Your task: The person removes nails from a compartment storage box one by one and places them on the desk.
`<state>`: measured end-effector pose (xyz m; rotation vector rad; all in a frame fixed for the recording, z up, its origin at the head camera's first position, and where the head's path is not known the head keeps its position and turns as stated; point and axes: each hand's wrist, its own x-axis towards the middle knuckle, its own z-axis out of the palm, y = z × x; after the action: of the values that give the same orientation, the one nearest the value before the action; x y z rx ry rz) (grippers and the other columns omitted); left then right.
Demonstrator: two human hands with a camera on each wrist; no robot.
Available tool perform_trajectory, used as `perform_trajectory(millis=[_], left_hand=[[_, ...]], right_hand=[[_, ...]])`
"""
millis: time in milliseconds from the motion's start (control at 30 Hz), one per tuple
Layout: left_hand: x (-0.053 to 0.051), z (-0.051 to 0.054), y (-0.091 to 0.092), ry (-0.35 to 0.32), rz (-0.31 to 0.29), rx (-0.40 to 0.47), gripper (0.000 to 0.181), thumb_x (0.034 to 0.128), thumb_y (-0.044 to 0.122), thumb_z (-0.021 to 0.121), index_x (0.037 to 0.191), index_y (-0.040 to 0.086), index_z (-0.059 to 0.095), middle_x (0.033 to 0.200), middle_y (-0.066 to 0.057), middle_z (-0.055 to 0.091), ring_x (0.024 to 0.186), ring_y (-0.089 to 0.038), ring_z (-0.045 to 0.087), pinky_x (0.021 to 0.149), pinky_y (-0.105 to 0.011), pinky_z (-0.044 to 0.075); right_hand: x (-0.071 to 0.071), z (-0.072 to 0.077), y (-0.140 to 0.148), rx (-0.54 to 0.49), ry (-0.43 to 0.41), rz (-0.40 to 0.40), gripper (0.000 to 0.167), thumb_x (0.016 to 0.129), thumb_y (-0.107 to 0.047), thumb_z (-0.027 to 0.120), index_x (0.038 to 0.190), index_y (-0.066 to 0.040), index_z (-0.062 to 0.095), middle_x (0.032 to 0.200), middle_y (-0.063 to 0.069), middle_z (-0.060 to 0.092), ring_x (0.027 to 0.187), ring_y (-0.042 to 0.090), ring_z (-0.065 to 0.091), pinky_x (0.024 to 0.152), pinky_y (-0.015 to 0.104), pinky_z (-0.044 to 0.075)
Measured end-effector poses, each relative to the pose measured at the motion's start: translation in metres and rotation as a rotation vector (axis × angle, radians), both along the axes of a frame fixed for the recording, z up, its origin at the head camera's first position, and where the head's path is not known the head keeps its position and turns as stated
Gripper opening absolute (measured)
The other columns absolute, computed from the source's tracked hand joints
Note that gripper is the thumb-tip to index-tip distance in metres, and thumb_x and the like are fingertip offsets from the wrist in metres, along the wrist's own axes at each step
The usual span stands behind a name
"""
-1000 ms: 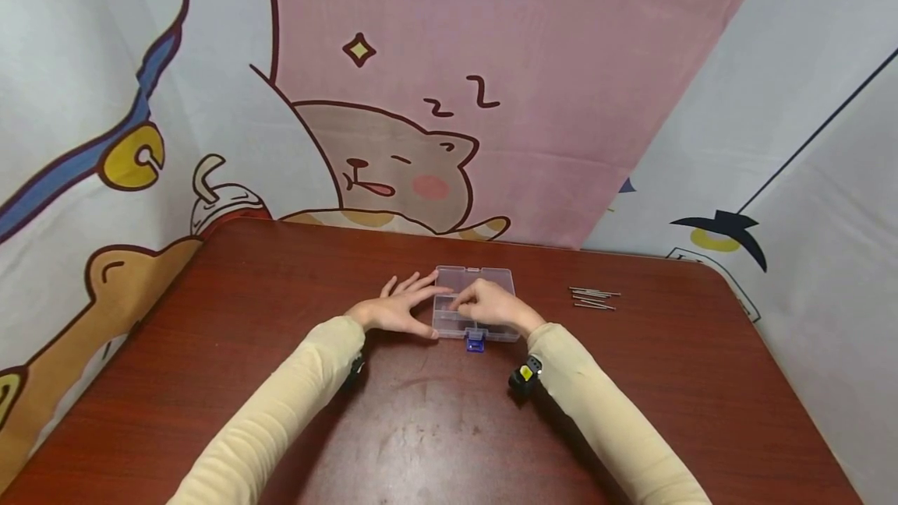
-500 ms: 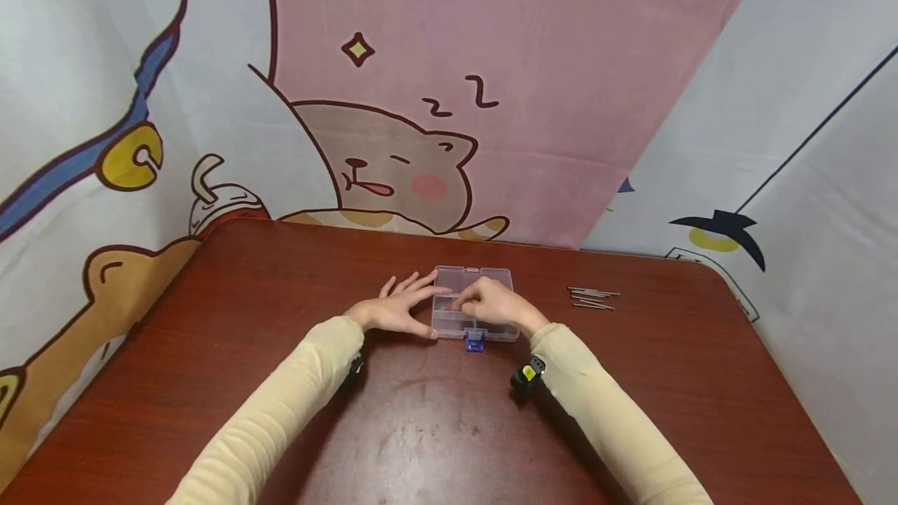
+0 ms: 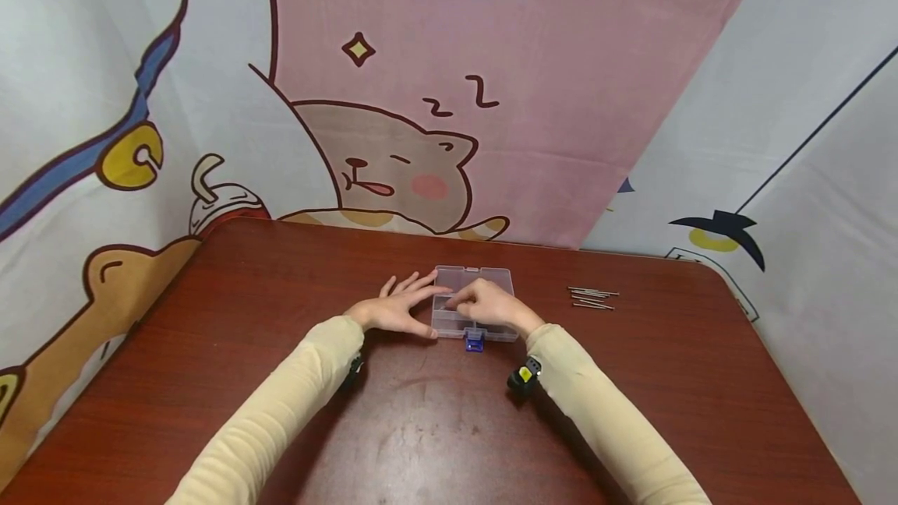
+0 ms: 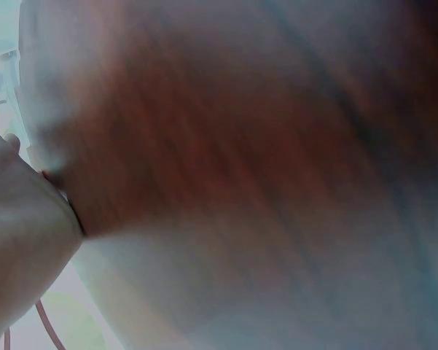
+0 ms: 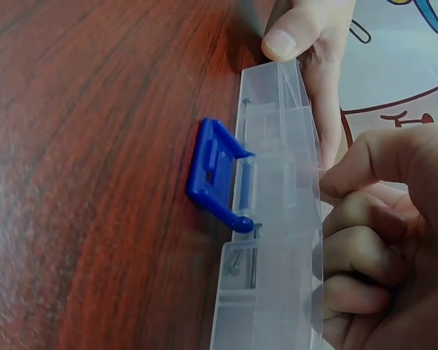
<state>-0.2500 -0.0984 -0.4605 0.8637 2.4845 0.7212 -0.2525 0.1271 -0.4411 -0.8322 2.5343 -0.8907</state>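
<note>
A clear compartment box [image 3: 500,277] with a blue latch [image 3: 475,344] lies on the table. My left hand [image 3: 394,312] has its fingers spread against the box's left side; in the right wrist view its thumb [image 5: 283,42] touches the corner. Above the compartments is my right hand [image 3: 491,304], index finger pointing down into a left one and the other fingers curled. Its fingertips are partly hidden, so any small thing between them cannot be made out. Through the box wall [image 5: 273,197] a few nails [image 5: 254,255] show near the blue latch [image 5: 204,171], which hangs unfastened.
Several loose nails [image 3: 592,298] lie on the brown table [image 3: 421,427] to the right of the box. A cartoon-printed cloth [image 3: 547,100] hangs behind the table. The left wrist view is mostly blurred table surface.
My right hand has shifted slightly leftward over the box since half a second ago, its index finger reaching further out. My left hand and the box have stayed put.
</note>
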Motion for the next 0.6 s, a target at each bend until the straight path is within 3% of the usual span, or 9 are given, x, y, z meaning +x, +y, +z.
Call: perform_trajectory(millis=[133,267,367,400,500,600], left_hand=[[0.0006,0.0003,-0.0002,0.001,-0.003,0.004,0.08,0.0827,0.047,0.07,0.151,0.026,0.033,0.162,-0.003,0.002,0.145,-0.034,-0.003,0.108,-0.059,-0.009],[0.0007,-0.0006,-0.0006,-0.003,0.002,0.006,0.08,0.0827,0.047,0.07,0.151,0.024,0.034,0.162,-0.003,0.002,0.145,-0.035,-0.003,0.108,-0.059,-0.009],[0.0007,-0.0004,-0.0005,-0.01,0.004,-0.002,0.081,0.083,0.048,0.07,0.151,0.024,0.033,0.162,-0.002,0.001,0.145,-0.033,-0.004,0.108,-0.059,-0.01],[0.0006,-0.0003,-0.0006,-0.012,0.005,-0.003,0.081,0.0831,0.048,0.07,0.151,0.024,0.033,0.162,-0.002,0.001,0.145,-0.033,-0.004,0.108,-0.059,-0.01],[0.0008,0.0003,-0.0005,-0.015,0.004,-0.007,0.082,0.0832,0.048,0.069,0.152,0.023,0.032,0.162,-0.001,0.001,0.145,-0.032,-0.005,0.108,-0.059,-0.009],[0.0009,0.0007,-0.0002,-0.013,0.005,-0.007,0.082,0.0829,0.048,0.07,0.152,0.022,0.033,0.162,-0.001,0.001,0.146,-0.032,-0.005,0.109,-0.058,-0.009]], right_hand=[[-0.0007,-0.0006,-0.0014,0.0,-0.009,0.024,0.031,0.086,-0.005,0.055,0.111,0.0,0.072,0.083,0.002,0.064,0.05,0.005,0.037,0.053,0.023,0.034],[-0.0006,-0.0004,-0.0013,-0.031,-0.017,0.047,0.032,0.087,-0.006,0.054,0.113,0.0,0.071,0.105,0.007,0.069,0.073,0.008,0.055,0.068,0.025,0.044],[0.0,-0.0001,-0.0008,-0.087,-0.042,0.057,0.032,0.087,-0.005,0.053,0.114,0.0,0.07,0.115,0.011,0.068,0.094,0.012,0.057,0.078,0.028,0.047],[0.0003,0.0001,-0.0011,-0.107,-0.053,0.055,0.032,0.087,-0.004,0.053,0.114,0.0,0.07,0.114,0.011,0.068,0.093,0.012,0.058,0.077,0.028,0.047],[0.0011,-0.0008,-0.003,-0.143,-0.043,0.047,0.029,0.086,-0.004,0.058,0.112,-0.001,0.071,0.092,0.006,0.07,0.071,0.009,0.053,0.062,0.023,0.043],[0.0016,-0.0018,-0.0068,-0.151,0.0,0.03,0.024,0.084,-0.005,0.065,0.107,-0.003,0.073,0.062,-0.004,0.055,0.052,0.004,0.038,0.05,0.02,0.033]])
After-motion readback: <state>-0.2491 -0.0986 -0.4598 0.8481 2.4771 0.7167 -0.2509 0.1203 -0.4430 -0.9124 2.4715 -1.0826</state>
